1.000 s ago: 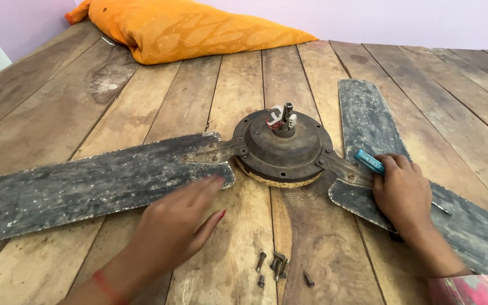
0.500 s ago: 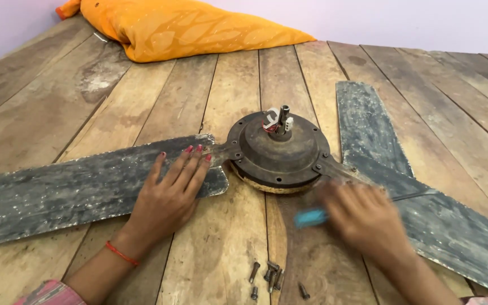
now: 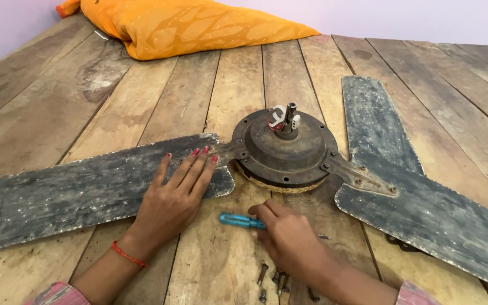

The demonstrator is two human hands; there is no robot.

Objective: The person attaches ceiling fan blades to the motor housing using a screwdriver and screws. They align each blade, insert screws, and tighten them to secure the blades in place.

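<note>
An old ceiling fan lies flat on wooden planks, its rusty round motor housing (image 3: 283, 149) in the middle with a short shaft and wires on top. My left hand (image 3: 173, 197) rests flat, fingers spread, on the inner end of the left blade (image 3: 57, 195). In front of the motor, my right hand (image 3: 289, 240) is closed on a screwdriver with a blue handle (image 3: 238, 221); its metal tip shows to the right of the hand. The right blade (image 3: 436, 217) stretches toward the lower right, with rusty bolts on its bracket (image 3: 368, 178). A third blade (image 3: 374, 121) points away.
Several loose dark screws (image 3: 272, 279) lie on the planks just below my right hand. An orange cushion (image 3: 193, 25) sits at the far edge of the wooden platform (image 3: 114, 113), against a pale wall.
My left hand moved up onto the left blade and now lies flat there. My right hand brought the screwdriver from the right blade's bracket down in front of the motor.
</note>
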